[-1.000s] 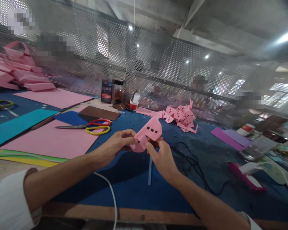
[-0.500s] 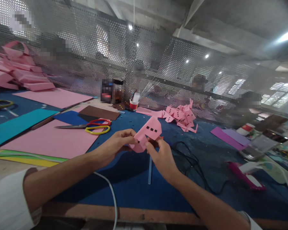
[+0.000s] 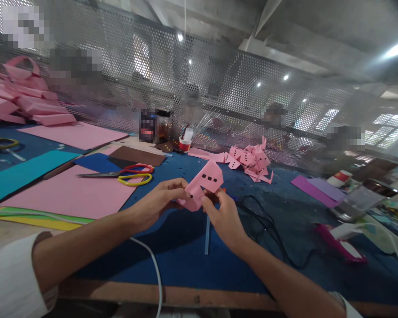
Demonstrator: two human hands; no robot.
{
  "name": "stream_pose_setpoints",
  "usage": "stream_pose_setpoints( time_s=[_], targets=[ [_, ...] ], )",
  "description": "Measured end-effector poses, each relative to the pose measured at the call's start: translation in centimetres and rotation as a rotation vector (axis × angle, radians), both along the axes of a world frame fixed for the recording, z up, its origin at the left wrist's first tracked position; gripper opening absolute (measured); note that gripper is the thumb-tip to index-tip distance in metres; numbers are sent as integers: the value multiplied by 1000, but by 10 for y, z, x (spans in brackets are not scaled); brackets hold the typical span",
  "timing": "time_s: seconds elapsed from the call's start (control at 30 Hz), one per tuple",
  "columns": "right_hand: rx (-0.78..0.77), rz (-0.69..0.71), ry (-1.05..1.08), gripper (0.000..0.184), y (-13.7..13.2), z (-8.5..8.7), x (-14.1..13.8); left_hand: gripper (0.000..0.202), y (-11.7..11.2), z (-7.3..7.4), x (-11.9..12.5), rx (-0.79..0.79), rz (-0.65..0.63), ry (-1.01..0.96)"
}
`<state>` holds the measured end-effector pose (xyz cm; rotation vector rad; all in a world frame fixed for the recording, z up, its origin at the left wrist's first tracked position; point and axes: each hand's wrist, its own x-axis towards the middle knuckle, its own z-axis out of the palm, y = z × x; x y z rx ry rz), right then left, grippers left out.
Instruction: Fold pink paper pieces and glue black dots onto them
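Observation:
Both my hands hold a small pink paper cutout (image 3: 205, 183) with three small dark square holes, lifted a little above the blue table mat (image 3: 185, 251). My left hand (image 3: 157, 203) pinches its left edge with fingers closed. My right hand (image 3: 223, 218) pinches its lower right part, thumb pressed on the paper. A thin pale glue stick (image 3: 207, 234) lies on the mat just under my hands.
Scissors with red and yellow handles (image 3: 126, 175) lie on a pink sheet (image 3: 66, 194) at left. A pile of similar pink cutouts (image 3: 252, 161) sits behind. A black cable (image 3: 268, 229) and a glue gun (image 3: 348, 240) lie at right. A perforated metal screen (image 3: 199, 88) closes the back.
The pink cutout has tilted very slightly between my fingers. My hands stay in the same place.

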<state>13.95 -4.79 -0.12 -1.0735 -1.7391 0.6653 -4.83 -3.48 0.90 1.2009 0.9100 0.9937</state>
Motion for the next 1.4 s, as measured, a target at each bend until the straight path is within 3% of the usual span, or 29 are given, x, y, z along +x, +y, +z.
stream_pose_setpoints(
  time_s=[1.1,1.4],
  targets=[
    [-8,10,13,15,1,-3,1,11,-1,1,1,1,0,-8],
    [-54,7,53,14,1,-1,1,11,-3,3,2,3,-60,-29]
  ],
)
